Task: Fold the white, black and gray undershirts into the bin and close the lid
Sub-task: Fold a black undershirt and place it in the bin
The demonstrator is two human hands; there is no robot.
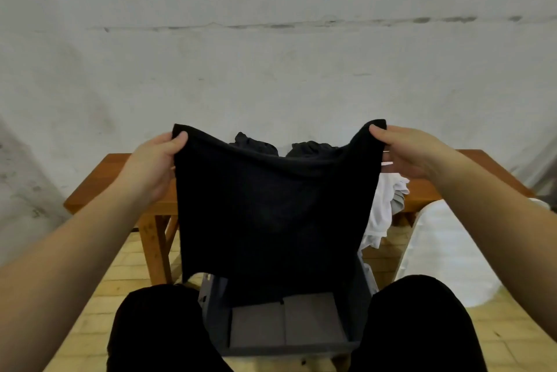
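Observation:
A black undershirt [275,209] hangs spread in the air in front of me. My left hand [150,165] pinches its upper left corner and my right hand [407,150] pinches its upper right corner. Its lower edge hangs over the open grey bin [286,326] that stands on the floor between my knees. A white undershirt [382,212] droops over the front edge of the wooden table [120,178] at the right, with a bit of grey cloth [398,201] beside it. Dark crumpled cloth [310,147] lies on the table behind the black undershirt.
The table stands against a white wall. A white, shiny object [452,251] lies on the tiled floor at the right. My legs in black trousers [156,332] flank the bin. The bin's inside shows a bare grey bottom.

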